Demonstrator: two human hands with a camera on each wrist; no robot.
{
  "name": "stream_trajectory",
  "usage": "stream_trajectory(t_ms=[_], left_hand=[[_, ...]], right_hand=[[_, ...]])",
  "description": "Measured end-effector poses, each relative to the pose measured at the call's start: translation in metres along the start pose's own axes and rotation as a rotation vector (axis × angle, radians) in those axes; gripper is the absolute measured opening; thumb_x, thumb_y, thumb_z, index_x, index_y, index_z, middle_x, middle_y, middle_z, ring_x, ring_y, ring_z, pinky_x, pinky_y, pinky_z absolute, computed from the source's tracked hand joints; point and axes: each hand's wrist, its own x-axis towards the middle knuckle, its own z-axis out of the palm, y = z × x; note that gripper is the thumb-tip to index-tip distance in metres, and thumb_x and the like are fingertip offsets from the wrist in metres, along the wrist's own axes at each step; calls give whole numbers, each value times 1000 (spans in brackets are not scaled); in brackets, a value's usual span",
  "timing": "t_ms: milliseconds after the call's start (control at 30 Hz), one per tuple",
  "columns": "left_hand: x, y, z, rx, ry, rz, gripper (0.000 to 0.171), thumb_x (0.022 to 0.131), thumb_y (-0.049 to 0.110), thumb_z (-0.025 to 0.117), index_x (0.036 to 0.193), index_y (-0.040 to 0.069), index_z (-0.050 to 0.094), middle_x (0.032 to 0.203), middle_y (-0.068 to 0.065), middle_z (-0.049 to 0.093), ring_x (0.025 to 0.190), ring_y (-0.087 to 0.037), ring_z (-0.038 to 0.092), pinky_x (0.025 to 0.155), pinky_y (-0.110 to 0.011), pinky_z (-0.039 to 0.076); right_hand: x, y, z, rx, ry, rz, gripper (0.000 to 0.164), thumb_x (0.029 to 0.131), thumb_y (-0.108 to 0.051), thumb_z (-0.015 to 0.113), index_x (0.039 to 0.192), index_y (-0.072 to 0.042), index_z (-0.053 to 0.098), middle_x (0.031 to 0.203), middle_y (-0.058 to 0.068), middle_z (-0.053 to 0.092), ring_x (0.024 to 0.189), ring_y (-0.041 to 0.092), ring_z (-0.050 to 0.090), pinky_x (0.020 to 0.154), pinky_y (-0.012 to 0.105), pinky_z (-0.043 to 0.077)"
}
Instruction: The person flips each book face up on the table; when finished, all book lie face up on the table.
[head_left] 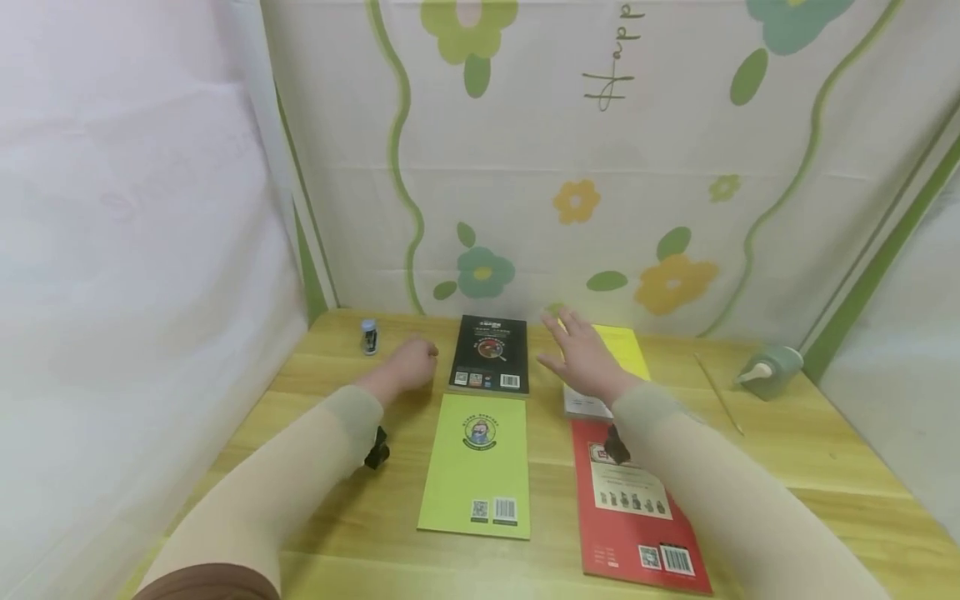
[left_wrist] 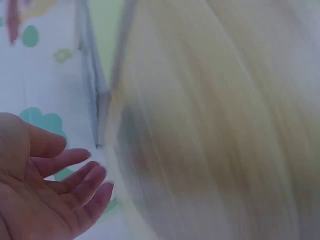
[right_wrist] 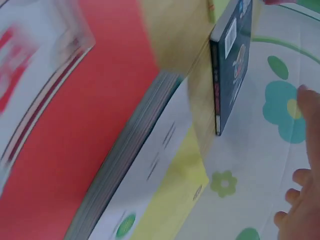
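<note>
1. Head view: left hand [head_left: 405, 367], empty and loosely curled, is left of the black paperback book [head_left: 490, 354] near the far edge of the wooden bench [head_left: 553, 517].
2. Right hand [head_left: 588, 358], empty, fingers spread, is near the thick yellow-and-white book [head_left: 628, 346] by that edge.
3. Lime-green rectangular booklet [head_left: 476, 475] lies nearer the front edge.

Flat black book [head_left: 491, 354] behind lime book [head_left: 476, 471], yellow book [head_left: 628, 350] behind red book [head_left: 630, 532]

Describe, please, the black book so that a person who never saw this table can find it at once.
On the wooden table, look toward the far edge, beside the flower-printed cloth. There the black book lies flat, directly beyond the lime-green book. Only its cover is black, unlike that book, the yellow-and-white book and the red book.
</note>
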Motion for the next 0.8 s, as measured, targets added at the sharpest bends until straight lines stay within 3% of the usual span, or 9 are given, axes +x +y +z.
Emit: stream_trajectory(t_ms=[233,333,467,667,800], left_hand=[[-7,8,3,-453,-46,-198,32,96,5,47,121,-15,55,104,-24,65,93,-34,64,82,-40,58],[-9,13,4,-625,-73,-264,32,97,3,49,122,-16,52,103,-27,65,91,-35,67,80,-39,60],[-10,20,4,-732,-102,-315,33,96,4,52,124,-15,51,105,-29,65,91,-36,69,78,-39,60],[-11,31,6,-812,-145,-372,42,96,11,54,128,-14,48,109,-30,64,93,-37,69,76,-38,61],[-14,36,8,-841,-144,-418,46,95,15,56,130,-14,46,111,-30,63,93,-37,68,77,-39,61]], right_hand=[[21,-12,11,213,-123,129,80,95,-21,65,158,-9,16,160,26,10,143,49,16,114,62,17],[30,-8,20,244,-122,143,79,93,-15,66,155,0,19,158,28,18,142,47,20,116,58,19],[39,-3,29,315,-141,197,83,89,-14,71,152,7,21,156,28,23,143,43,22,118,53,17],[41,1,40,343,-200,307,97,82,-28,80,154,2,21,157,26,23,143,41,23,118,52,19],[41,0,49,341,-228,292,100,79,-31,83,154,0,24,155,26,28,142,42,27,117,54,21]])
